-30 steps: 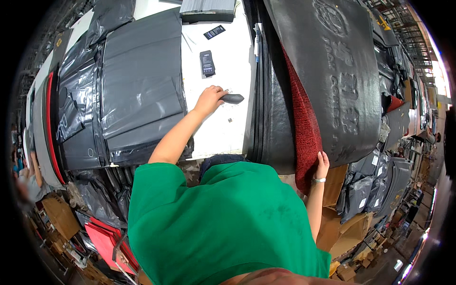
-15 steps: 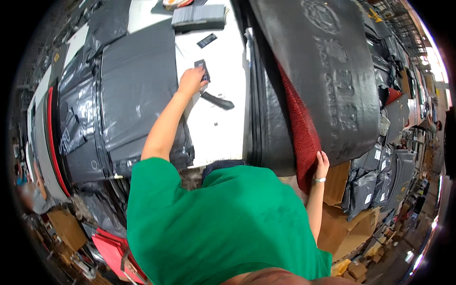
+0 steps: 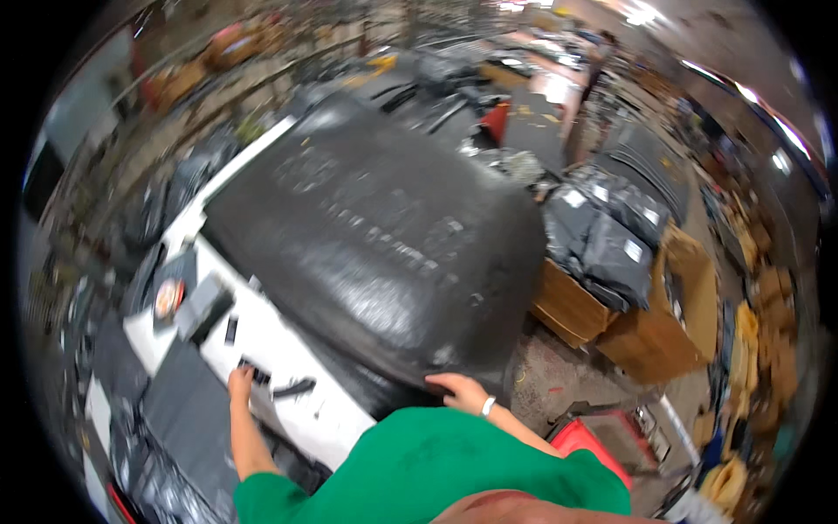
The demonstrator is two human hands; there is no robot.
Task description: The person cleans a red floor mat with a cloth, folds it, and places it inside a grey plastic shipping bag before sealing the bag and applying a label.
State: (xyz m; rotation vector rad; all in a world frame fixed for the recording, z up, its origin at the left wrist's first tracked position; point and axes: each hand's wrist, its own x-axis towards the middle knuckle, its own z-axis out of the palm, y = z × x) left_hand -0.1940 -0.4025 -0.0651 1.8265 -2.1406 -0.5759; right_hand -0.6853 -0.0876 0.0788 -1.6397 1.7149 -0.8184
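Note:
My left hand (image 3: pixel 240 382) is closed around the end of a small dark label-like piece (image 3: pixel 257 374) over the white tabletop (image 3: pixel 333 430). A black-handled tool (image 3: pixel 295 389), perhaps a knife, lies beside it. Another small dark rectangle (image 3: pixel 231 329) is farther off, near a grey stack of cards or labels (image 3: pixel 205 307). My right hand (image 3: pixel 460 389), wearing a white band at the wrist, rests with fingers stretched out at the near edge of a big black mat (image 3: pixel 375 236) with embossed marks. The mat lies black side up, its red underside hidden. Motion blurs the picture.
Black-wrapped packages (image 3: pixel 611 249) fill an open cardboard box (image 3: pixel 659 336) on the right. A red-framed object (image 3: pixel 602 445) stands on the floor by my right arm. Flat dark packages (image 3: pixel 196 402) lie left of the white surface.
The view has swung to the right. The mat's corner, turned up with its red underside showing, now lies down under my right hand. My left hand still holds the small dark piece.

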